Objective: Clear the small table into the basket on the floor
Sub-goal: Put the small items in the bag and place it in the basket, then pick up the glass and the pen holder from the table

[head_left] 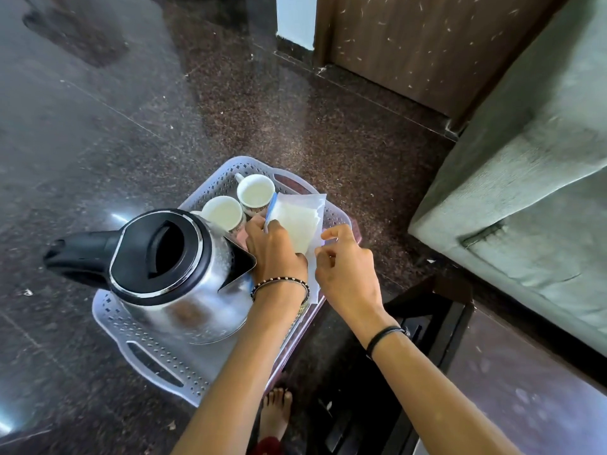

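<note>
A pale perforated plastic basket (138, 330) sits on the dark floor. Inside it stand a steel kettle (184, 284) with a black lid and handle, and two white cups (255, 191), both upright at the far end. A clear zip bag (300, 221) holding white contents hangs over the basket's right side beside the cups. My left hand (276, 254) grips the bag's left edge near its blue seal. My right hand (348, 274) pinches the bag's lower right edge. The bag's bottom is hidden behind my hands.
A dark small table (512, 382) shows at the lower right, next to a grey-green sofa (525, 178). A wooden door (427, 50) stands at the back. My bare foot (276, 412) is just below the basket. Open polished floor lies to the left.
</note>
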